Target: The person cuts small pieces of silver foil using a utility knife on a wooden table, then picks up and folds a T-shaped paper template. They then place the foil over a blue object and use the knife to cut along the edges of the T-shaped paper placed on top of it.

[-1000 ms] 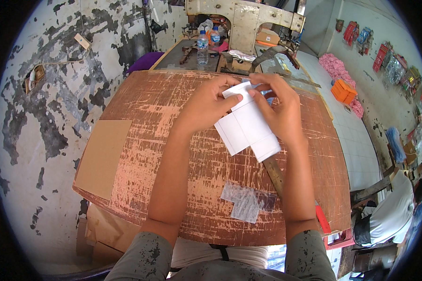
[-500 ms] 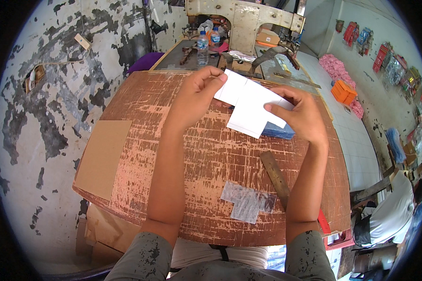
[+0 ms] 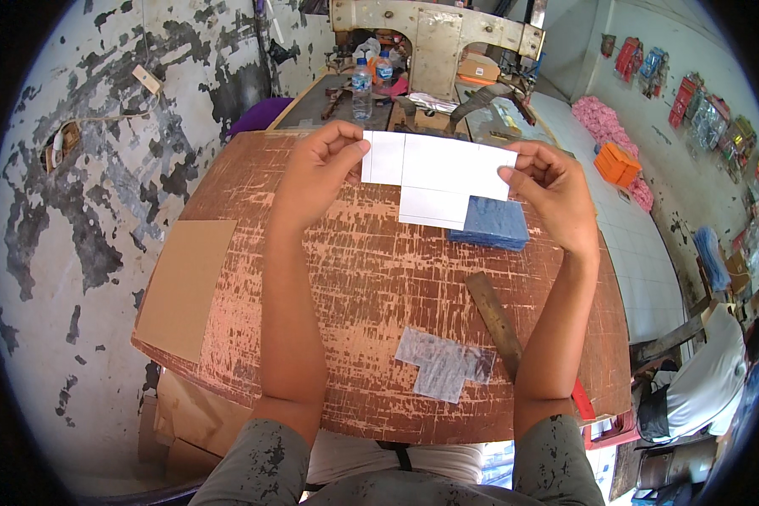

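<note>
Brown tabletop, white card lengthwise left-to-right

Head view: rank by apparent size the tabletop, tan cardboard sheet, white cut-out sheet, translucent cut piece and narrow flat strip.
1. Tabletop
2. Tan cardboard sheet and white cut-out sheet: too alike to rank
3. Translucent cut piece
4. Narrow flat strip, going by its visible part

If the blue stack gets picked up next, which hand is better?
Probably the right hand: it's nearer the blue stack, though both it and the left hand hold the white cutout.
</note>
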The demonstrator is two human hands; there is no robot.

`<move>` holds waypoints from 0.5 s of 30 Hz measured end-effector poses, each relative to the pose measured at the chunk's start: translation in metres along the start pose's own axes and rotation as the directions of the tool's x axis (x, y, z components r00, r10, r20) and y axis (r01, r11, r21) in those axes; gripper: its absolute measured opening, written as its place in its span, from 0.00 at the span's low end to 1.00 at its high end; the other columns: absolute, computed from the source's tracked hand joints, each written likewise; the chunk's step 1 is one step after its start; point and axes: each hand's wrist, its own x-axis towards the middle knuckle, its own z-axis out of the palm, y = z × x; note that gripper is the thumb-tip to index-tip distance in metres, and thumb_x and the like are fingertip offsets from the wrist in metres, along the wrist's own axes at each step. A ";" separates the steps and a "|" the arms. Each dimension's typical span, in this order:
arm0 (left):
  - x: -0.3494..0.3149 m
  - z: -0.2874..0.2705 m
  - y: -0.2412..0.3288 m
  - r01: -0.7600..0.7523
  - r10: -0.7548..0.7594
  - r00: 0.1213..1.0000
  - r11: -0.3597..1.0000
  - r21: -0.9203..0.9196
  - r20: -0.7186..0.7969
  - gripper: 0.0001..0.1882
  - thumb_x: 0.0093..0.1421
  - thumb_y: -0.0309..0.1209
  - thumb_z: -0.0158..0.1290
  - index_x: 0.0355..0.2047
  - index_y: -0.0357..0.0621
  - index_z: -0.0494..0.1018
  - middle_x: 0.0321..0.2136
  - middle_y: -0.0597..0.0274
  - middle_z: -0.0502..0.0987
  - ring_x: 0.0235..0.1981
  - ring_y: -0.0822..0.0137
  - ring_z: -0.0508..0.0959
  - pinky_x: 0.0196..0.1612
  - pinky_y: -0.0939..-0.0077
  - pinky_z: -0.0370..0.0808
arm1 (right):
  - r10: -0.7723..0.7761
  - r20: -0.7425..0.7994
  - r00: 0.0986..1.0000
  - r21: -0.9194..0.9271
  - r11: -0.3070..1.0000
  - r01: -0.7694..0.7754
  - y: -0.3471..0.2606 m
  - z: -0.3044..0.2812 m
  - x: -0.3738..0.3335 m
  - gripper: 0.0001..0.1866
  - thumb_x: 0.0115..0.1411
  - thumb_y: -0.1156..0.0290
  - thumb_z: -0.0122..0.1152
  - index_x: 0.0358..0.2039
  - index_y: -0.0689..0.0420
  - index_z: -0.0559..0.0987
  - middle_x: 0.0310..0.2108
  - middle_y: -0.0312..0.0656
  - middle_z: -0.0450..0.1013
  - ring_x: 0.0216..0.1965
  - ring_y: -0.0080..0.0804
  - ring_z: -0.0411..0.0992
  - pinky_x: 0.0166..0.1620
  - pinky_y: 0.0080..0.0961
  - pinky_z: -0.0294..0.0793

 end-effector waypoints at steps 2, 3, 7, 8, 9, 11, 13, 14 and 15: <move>0.000 -0.002 0.001 0.005 -0.005 1.000 1.000 -0.008 0.002 0.05 0.73 0.29 0.57 0.42 0.40 0.78 0.29 0.70 0.81 0.30 0.80 0.75 0.35 0.80 0.74 | 0.008 0.000 1.000 -0.006 1.000 -0.008 0.000 0.000 0.000 0.13 0.65 0.76 0.72 0.49 0.64 0.82 0.36 0.36 0.84 0.33 0.18 0.77 0.38 0.20 0.78; 0.000 -0.003 0.001 0.012 -0.012 1.000 1.000 0.003 0.008 0.05 0.73 0.29 0.57 0.42 0.39 0.78 0.29 0.70 0.81 0.30 0.80 0.76 0.35 0.80 0.74 | 0.016 0.000 1.000 -0.012 1.000 -0.016 0.000 0.001 0.000 0.13 0.65 0.76 0.72 0.49 0.64 0.82 0.36 0.36 0.84 0.33 0.18 0.77 0.38 0.20 0.78; -0.001 -0.009 -0.003 -0.004 0.003 1.000 0.999 0.036 0.018 0.07 0.71 0.31 0.58 0.42 0.40 0.79 0.25 0.69 0.79 0.28 0.78 0.77 0.34 0.79 0.76 | 0.016 0.016 1.000 -0.015 1.000 -0.016 0.003 0.005 0.002 0.13 0.65 0.76 0.72 0.48 0.64 0.82 0.35 0.36 0.83 0.33 0.18 0.77 0.37 0.19 0.77; -0.001 -0.012 -0.003 -0.001 0.001 1.000 0.999 0.035 0.015 0.07 0.71 0.31 0.58 0.42 0.40 0.79 0.25 0.69 0.79 0.28 0.78 0.77 0.34 0.79 0.76 | 0.030 0.021 0.999 -0.038 0.999 -0.029 0.003 0.007 0.002 0.12 0.65 0.76 0.72 0.48 0.64 0.82 0.34 0.36 0.83 0.32 0.18 0.77 0.37 0.20 0.77; -0.002 -0.018 -0.004 0.041 -0.044 0.998 0.997 0.058 0.049 0.08 0.72 0.31 0.58 0.43 0.40 0.79 0.28 0.68 0.81 0.30 0.78 0.78 0.36 0.78 0.75 | 0.044 0.027 0.999 -0.061 0.997 -0.042 0.003 0.008 0.002 0.12 0.65 0.76 0.72 0.47 0.65 0.82 0.33 0.36 0.82 0.32 0.18 0.76 0.36 0.20 0.77; -0.002 -0.024 -0.005 0.089 -0.095 0.992 0.993 0.082 0.078 0.09 0.72 0.32 0.58 0.44 0.39 0.79 0.32 0.68 0.82 0.32 0.78 0.78 0.38 0.78 0.75 | 0.078 0.081 0.994 -0.046 0.996 -0.074 0.012 0.013 0.005 0.12 0.64 0.76 0.71 0.47 0.65 0.82 0.32 0.36 0.82 0.31 0.19 0.77 0.36 0.20 0.77; -0.003 -0.029 -0.007 0.019 0.007 0.990 0.983 0.180 -0.141 0.12 0.72 0.34 0.59 0.47 0.39 0.80 0.34 0.66 0.84 0.35 0.77 0.80 0.43 0.77 0.76 | 0.113 0.138 0.984 -0.031 0.994 -0.109 0.027 0.021 0.008 0.12 0.64 0.77 0.71 0.46 0.66 0.82 0.32 0.36 0.81 0.31 0.20 0.77 0.35 0.21 0.77; -0.002 -0.036 -0.009 0.024 0.002 0.990 0.983 0.181 -0.144 0.12 0.72 0.34 0.59 0.47 0.39 0.80 0.34 0.66 0.84 0.35 0.77 0.80 0.43 0.77 0.76 | 0.191 0.247 0.950 -0.033 0.982 -0.188 0.034 0.026 0.010 0.12 0.64 0.77 0.71 0.46 0.66 0.82 0.31 0.37 0.82 0.31 0.21 0.78 0.34 0.22 0.77; -0.001 -0.045 -0.012 0.007 0.026 0.987 0.979 0.204 -0.160 0.13 0.72 0.35 0.59 0.50 0.40 0.80 0.38 0.64 0.85 0.38 0.75 0.80 0.45 0.77 0.77 | 0.264 0.353 0.898 -0.043 0.963 -0.266 0.041 0.032 0.011 0.11 0.64 0.77 0.70 0.46 0.66 0.83 0.31 0.38 0.82 0.31 0.22 0.79 0.34 0.22 0.77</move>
